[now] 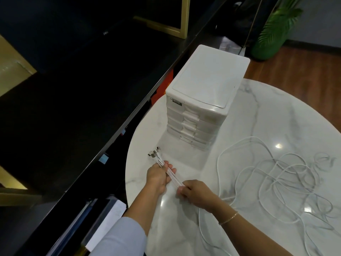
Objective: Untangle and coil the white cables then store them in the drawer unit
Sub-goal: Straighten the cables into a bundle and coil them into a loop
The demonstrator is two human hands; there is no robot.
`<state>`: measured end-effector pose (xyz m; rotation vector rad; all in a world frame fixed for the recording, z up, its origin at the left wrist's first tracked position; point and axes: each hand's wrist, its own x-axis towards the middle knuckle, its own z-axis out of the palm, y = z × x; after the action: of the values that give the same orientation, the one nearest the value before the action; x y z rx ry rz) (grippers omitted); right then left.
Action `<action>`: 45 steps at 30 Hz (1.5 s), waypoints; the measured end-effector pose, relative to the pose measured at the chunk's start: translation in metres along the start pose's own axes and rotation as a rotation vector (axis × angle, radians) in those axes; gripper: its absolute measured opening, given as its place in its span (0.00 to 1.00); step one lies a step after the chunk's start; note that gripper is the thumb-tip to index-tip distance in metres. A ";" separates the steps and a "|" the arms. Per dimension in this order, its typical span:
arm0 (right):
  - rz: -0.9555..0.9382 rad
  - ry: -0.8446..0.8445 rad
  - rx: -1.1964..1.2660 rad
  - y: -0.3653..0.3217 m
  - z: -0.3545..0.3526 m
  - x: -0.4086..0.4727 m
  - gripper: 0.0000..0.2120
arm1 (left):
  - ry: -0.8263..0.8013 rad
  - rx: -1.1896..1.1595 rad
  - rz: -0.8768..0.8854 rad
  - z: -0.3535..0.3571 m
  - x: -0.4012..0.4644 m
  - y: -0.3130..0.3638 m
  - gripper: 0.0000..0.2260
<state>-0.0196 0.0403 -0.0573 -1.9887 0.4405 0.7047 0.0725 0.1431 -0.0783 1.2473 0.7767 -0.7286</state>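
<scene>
Several white cables (276,174) lie in a loose tangle on the right half of the round marble table (276,111). Their plug ends (154,154) are gathered together at the table's left edge. My left hand (159,175) grips the bundle just behind the plugs. My right hand (195,193) pinches the same bundle a short way further along, with the strands stretched straight between the two hands. A white plastic drawer unit (204,93) stands upright behind my hands, all its drawers shut.
A black counter (83,108) runs along the table's left side, with papers below it. A green potted plant (273,32) stands on the wooden floor at the far right. The table's left edge lies right beside my left hand.
</scene>
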 end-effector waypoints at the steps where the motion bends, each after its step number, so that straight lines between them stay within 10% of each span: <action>1: -0.029 0.030 -0.069 0.002 0.000 0.000 0.15 | 0.002 -0.006 -0.009 0.000 -0.001 0.001 0.09; 14: -0.119 0.041 -0.270 -0.008 0.009 -0.007 0.17 | 0.037 -0.007 -0.002 0.004 0.000 0.007 0.10; 30: 0.052 -0.039 -0.033 -0.009 -0.002 -0.002 0.18 | -0.198 -0.134 -0.185 0.000 -0.024 -0.017 0.11; 40: 0.098 -0.157 0.204 -0.009 -0.007 -0.006 0.08 | -0.073 0.067 0.010 0.005 -0.023 -0.008 0.08; 45: 0.053 0.039 -0.027 0.000 -0.011 -0.007 0.15 | -0.062 -0.013 -0.032 0.003 -0.024 -0.007 0.09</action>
<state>-0.0218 0.0308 -0.0481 -2.0252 0.5106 0.7090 0.0540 0.1402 -0.0615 1.1972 0.7506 -0.7833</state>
